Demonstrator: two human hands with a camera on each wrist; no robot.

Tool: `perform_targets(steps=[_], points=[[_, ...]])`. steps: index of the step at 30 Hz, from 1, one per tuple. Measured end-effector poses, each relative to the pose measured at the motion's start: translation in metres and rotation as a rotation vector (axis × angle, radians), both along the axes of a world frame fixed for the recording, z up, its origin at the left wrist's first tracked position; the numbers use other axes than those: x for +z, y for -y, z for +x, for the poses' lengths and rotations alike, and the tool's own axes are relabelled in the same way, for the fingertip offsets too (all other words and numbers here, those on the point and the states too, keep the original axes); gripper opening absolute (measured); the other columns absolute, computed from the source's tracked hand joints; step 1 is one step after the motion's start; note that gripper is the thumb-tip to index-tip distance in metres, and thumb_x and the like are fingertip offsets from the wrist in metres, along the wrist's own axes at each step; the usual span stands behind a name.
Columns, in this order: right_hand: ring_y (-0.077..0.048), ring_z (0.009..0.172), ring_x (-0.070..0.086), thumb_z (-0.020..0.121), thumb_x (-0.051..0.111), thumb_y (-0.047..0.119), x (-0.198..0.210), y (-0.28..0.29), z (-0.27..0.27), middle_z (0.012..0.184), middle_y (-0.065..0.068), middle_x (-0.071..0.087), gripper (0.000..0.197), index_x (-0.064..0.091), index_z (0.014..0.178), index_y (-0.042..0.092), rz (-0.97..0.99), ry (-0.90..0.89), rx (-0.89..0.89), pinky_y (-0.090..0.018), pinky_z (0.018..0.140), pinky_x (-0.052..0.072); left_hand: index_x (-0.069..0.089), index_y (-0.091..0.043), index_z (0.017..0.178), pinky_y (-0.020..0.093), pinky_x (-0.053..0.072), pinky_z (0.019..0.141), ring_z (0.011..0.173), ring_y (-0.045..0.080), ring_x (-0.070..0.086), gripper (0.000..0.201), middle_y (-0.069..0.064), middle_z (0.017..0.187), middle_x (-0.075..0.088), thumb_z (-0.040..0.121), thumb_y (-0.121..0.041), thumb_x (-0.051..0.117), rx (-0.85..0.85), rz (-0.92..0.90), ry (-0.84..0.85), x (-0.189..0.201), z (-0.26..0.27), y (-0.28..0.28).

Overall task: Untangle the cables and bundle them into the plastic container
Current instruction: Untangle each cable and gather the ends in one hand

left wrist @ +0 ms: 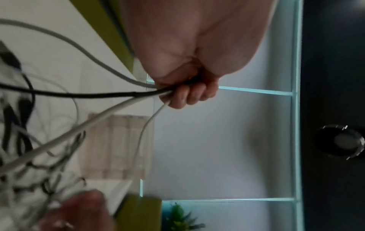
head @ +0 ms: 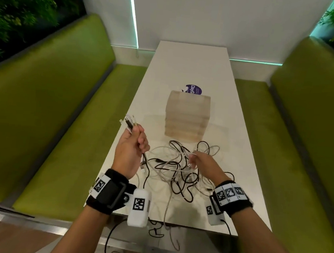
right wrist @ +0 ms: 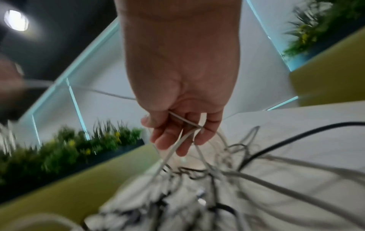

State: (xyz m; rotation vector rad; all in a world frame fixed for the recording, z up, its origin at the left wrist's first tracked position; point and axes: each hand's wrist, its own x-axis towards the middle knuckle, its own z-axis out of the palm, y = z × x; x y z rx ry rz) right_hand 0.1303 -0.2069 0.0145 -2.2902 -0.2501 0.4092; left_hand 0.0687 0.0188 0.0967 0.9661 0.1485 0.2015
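Observation:
A tangle of black and white cables lies on the white table, in front of the translucent plastic container. My left hand is raised at the table's left edge and grips a bunch of cable ends, whose plugs stick up above the fist; the left wrist view shows its fingers curled round several black and white cables. My right hand is over the tangle and pinches a white cable with curled fingers.
Green benches run along both sides of the table, and a white wall stands at its far end. A purple round sticker lies behind the container. Some cables hang over the table's near edge. Plants line the upper corners.

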Motion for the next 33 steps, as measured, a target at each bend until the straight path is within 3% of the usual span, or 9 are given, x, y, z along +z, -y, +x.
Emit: perform_targets(steps=[6, 9, 12, 15, 17, 20, 25, 28, 33], points=[[-0.016, 0.061, 0.049, 0.098, 0.041, 0.026, 0.038, -0.019, -0.002, 0.07, -0.009, 0.056, 0.035, 0.054, 0.066, 0.024, 0.146, 0.086, 0.012, -0.032, 0.063, 0.042, 0.058, -0.01, 0.1, 0.019, 0.024, 0.046, 0.051, 0.006, 0.025, 0.043, -0.011, 0.06, 0.028, 0.093, -0.05, 0.046, -0.183, 0.491, -0.21, -0.042, 0.005, 0.023], [-0.018, 0.067, 0.053, 0.099, 0.04, 0.026, 0.043, -0.028, -0.002, 0.073, -0.001, 0.058, 0.033, 0.058, 0.071, 0.022, 0.023, 0.094, 0.055, -0.031, 0.066, 0.041, 0.06, -0.012, 0.113, 0.015, 0.03, 0.048, 0.049, 0.001, 0.036, 0.058, -0.019, 0.061, 0.047, 0.08, -0.059, 0.063, -0.282, 0.577, -0.21, -0.046, 0.004, 0.048], [-0.022, 0.076, 0.058, 0.096, 0.042, 0.024, 0.044, -0.032, -0.002, 0.083, -0.001, 0.062, 0.026, 0.051, 0.072, 0.027, -0.137, 0.1, 0.094, -0.032, 0.067, 0.045, 0.058, -0.019, 0.118, 0.014, 0.04, 0.056, 0.061, -0.005, 0.051, 0.052, -0.011, 0.081, 0.059, 0.075, -0.042, 0.075, -0.327, 0.532, -0.189, -0.046, 0.006, 0.064], [-0.026, 0.084, 0.063, 0.093, 0.043, 0.023, 0.045, -0.032, -0.006, 0.092, -0.005, 0.068, 0.015, 0.058, 0.096, 0.023, -0.218, 0.119, 0.13, -0.034, 0.07, 0.048, 0.06, -0.016, 0.119, 0.019, 0.051, 0.076, 0.083, 0.002, 0.063, 0.037, -0.009, 0.085, 0.065, 0.083, -0.019, 0.071, -0.297, 0.546, -0.151, -0.045, 0.009, 0.072], [-0.027, 0.084, 0.063, 0.096, 0.04, 0.024, 0.047, -0.032, -0.008, 0.093, -0.007, 0.069, 0.02, 0.059, 0.101, 0.021, -0.175, 0.148, 0.105, -0.036, 0.07, 0.049, 0.065, -0.012, 0.103, 0.018, 0.046, 0.063, 0.064, -0.001, 0.058, 0.014, -0.013, 0.073, 0.063, 0.091, -0.018, 0.062, -0.21, 0.574, -0.128, -0.041, 0.012, 0.073], [-0.028, 0.082, 0.063, 0.099, 0.037, 0.037, 0.047, -0.036, -0.009, 0.09, -0.008, 0.069, 0.029, 0.06, 0.101, 0.019, -0.159, 0.205, 0.137, -0.042, 0.073, 0.052, 0.061, -0.01, 0.08, 0.021, 0.028, 0.047, 0.043, 0.003, 0.032, 0.024, -0.015, 0.048, 0.042, 0.097, -0.026, 0.052, -0.133, 0.496, -0.16, -0.036, 0.015, 0.068], [-0.033, 0.081, 0.063, 0.101, 0.03, 0.036, 0.05, -0.041, -0.009, 0.089, -0.013, 0.067, 0.035, 0.057, 0.101, 0.014, -0.231, 0.202, 0.186, -0.036, 0.067, 0.047, 0.067, -0.003, 0.103, 0.01, 0.032, 0.045, 0.042, -0.001, 0.043, 0.025, -0.017, 0.053, 0.056, 0.099, -0.017, 0.048, -0.204, 0.493, -0.118, -0.026, 0.014, 0.067], [-0.026, 0.072, 0.058, 0.101, 0.035, 0.035, 0.052, -0.038, -0.008, 0.083, -0.008, 0.065, 0.029, 0.056, 0.114, 0.02, -0.19, 0.166, 0.207, -0.034, 0.065, 0.043, 0.065, -0.003, 0.093, 0.014, 0.029, 0.046, 0.042, 0.001, 0.035, 0.024, -0.015, 0.049, 0.047, 0.096, -0.021, 0.05, -0.21, 0.351, -0.137, -0.028, 0.016, 0.061], [-0.021, 0.083, 0.06, 0.092, 0.051, 0.02, 0.032, -0.027, 0.003, 0.087, -0.001, 0.065, 0.012, 0.06, 0.086, 0.015, -0.23, 0.089, 0.201, -0.033, 0.07, 0.044, 0.049, -0.013, 0.074, 0.016, 0.022, 0.042, 0.041, 0.003, 0.022, 0.026, -0.011, 0.047, 0.033, 0.086, -0.036, 0.049, -0.13, 0.086, -0.093, -0.013, 0.018, 0.042]])
